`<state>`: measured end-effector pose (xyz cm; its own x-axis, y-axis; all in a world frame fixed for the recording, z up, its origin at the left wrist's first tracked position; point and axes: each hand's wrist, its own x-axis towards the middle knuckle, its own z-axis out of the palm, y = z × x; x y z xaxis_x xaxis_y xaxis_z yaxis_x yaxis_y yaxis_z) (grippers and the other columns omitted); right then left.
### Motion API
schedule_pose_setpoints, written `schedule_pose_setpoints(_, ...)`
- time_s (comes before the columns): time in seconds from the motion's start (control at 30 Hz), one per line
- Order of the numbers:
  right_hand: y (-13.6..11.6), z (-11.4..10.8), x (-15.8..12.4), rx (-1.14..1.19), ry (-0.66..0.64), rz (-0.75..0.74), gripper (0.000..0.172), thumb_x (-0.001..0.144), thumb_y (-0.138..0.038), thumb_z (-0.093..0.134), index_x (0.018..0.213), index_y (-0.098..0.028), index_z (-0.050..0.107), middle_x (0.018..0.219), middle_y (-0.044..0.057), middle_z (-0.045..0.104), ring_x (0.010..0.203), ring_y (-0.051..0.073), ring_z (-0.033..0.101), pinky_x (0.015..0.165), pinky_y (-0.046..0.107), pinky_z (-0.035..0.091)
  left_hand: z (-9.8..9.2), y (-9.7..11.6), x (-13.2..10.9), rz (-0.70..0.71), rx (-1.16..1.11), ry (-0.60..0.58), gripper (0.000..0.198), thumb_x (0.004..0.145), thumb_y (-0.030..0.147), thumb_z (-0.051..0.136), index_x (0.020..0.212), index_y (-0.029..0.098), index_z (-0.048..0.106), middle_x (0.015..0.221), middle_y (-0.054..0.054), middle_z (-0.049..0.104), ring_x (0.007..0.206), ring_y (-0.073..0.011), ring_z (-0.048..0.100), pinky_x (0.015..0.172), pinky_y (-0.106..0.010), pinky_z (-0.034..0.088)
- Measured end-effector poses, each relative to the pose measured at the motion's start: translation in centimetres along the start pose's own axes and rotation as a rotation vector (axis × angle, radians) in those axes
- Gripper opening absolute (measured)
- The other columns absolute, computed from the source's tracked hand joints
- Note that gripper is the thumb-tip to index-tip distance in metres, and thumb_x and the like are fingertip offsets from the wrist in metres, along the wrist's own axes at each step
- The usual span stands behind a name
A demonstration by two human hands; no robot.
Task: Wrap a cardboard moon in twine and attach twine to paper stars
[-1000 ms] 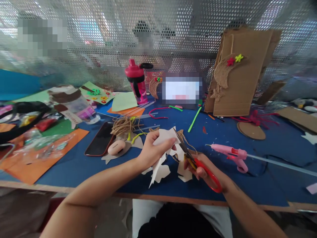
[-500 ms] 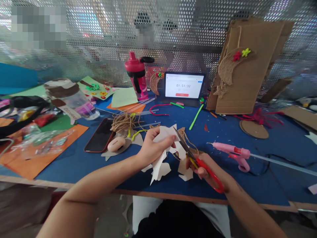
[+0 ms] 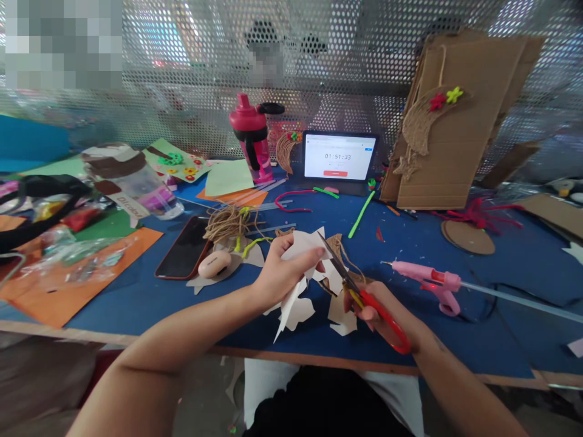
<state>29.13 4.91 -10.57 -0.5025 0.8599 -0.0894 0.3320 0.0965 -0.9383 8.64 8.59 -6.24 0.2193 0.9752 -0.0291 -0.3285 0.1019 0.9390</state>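
Observation:
My left hand (image 3: pixel 285 273) pinches a sheet of white paper (image 3: pixel 298 255) with a ragged, cut outline. My right hand (image 3: pixel 376 312) grips red-handled scissors (image 3: pixel 385 318), whose open steel blades reach up against the paper's right edge. Under the hands lie white paper offcuts (image 3: pixel 341 318) and a piece of brown card with jute twine (image 3: pixel 337 252). To the left of my left hand sit a white computer mouse (image 3: pixel 214 264) and a black smartphone (image 3: pixel 184 247), with a bundle of jute twine (image 3: pixel 228 223) beyond them.
A blue work surface (image 3: pixel 483 340) with a wooden front edge holds a pink glue gun (image 3: pixel 430 279), a pink bottle (image 3: pixel 250 136), a tablet showing a timer (image 3: pixel 339 156), and a cardboard panel with a twine decoration (image 3: pixel 455 121). Orange and green paper sheets lie at the left.
The view has tilted slightly, bringing the tablet fully into sight. The timer reads one second later. Both hands stay nearly in place, and the paper has turned slightly in my left hand.

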Motion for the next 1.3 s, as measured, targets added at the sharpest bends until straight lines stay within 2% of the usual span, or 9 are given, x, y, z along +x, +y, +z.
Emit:
schedule_pose_setpoints(0.17,-0.6,-0.3,0.0,0.005,-0.035,0.017,0.086,0.055,-0.094,0.037,0.069,-0.013,0.061,0.059,0.002,0.049,0.054,0.013,0.047,0.044,0.023,0.038,0.0,0.0,-0.1,-0.009,0.014,0.033,0.022,0.066,0.03,0.078,0.066,0.013,0.064,0.051,-0.001,0.064,0.041,-0.0069,0.051,0.038,-0.016,0.033)
schedule_pose_setpoints(0.47,-0.7,0.2,0.1,-0.014,0.017,-0.03,0.085,0.058,-0.095,0.035,0.065,-0.014,0.058,0.059,0.002,0.048,0.053,0.012,0.046,0.045,0.023,0.037,0.1,0.1,-0.2,-0.023,0.006,0.044,0.024,0.065,0.031,0.078,0.065,0.013,0.063,0.051,-0.002,0.063,0.043,-0.0073,0.052,0.04,-0.016,0.036)
schedule_pose_setpoints(0.63,-0.3,0.1,-0.2,-0.094,-0.031,-0.048,0.088,0.063,-0.095,0.028,0.081,-0.015,0.059,0.058,0.001,0.05,0.05,0.012,0.047,0.047,0.024,0.038,0.5,0.4,-0.4,-0.033,0.045,0.069,0.028,0.063,0.036,0.078,0.063,0.014,0.061,0.051,-0.001,0.062,0.039,-0.0073,0.049,0.037,-0.017,0.032)
schedule_pose_setpoints(0.77,-0.3,0.1,-0.3,-0.195,-0.024,-0.096,0.087,0.067,-0.094,0.022,0.082,-0.016,0.056,0.053,0.0,0.048,0.047,0.012,0.045,0.047,0.024,0.034,0.5,0.5,-0.4,-0.064,0.048,0.1,0.03,0.062,0.037,0.078,0.063,0.014,0.06,0.049,-0.001,0.061,0.037,-0.0071,0.047,0.035,-0.017,0.031)
schedule_pose_setpoints(0.93,-0.9,-0.1,-0.4,-0.228,-0.049,-0.15,0.086,0.071,-0.092,0.017,0.083,-0.016,0.055,0.061,0.002,0.052,0.051,0.012,0.045,0.051,0.025,0.034,0.3,0.0,-0.1,-0.039,-0.09,0.042,0.028,0.059,0.031,0.082,0.062,0.013,0.061,0.051,0.0,0.06,0.044,-0.0102,0.056,0.045,-0.02,0.045)
schedule_pose_setpoints(1.13,-1.3,-0.2,-0.3,-0.191,-0.052,-0.17,0.085,0.07,-0.092,0.021,0.082,-0.015,0.055,0.059,0.001,0.049,0.051,0.012,0.042,0.049,0.025,0.033,0.3,-0.3,-0.2,-0.041,-0.208,0.026,0.025,0.058,0.024,0.083,0.063,0.012,0.062,0.057,0.001,0.061,0.045,-0.0091,0.057,0.047,-0.02,0.048)
schedule_pose_setpoints(1.2,-1.0,-0.2,-0.3,-0.162,-0.052,-0.144,0.088,0.066,-0.095,0.019,0.079,-0.015,0.055,0.059,0.001,0.048,0.051,0.012,0.042,0.048,0.024,0.034,0.4,-0.3,-0.3,-0.03,-0.203,0.031,0.025,0.059,0.024,0.083,0.063,0.012,0.062,0.057,0.001,0.061,0.046,-0.0092,0.057,0.048,-0.02,0.048)
schedule_pose_setpoints(1.3,-0.5,0.0,-0.2,-0.097,-0.047,-0.009,0.089,0.057,-0.097,0.029,0.077,-0.015,0.056,0.061,0.002,0.049,0.053,0.013,0.045,0.045,0.024,0.035,0.6,-0.2,-0.5,-0.021,-0.194,0.033,0.024,0.059,0.025,0.082,0.064,0.012,0.062,0.056,0.001,0.061,0.047,-0.0091,0.058,0.048,-0.019,0.047)
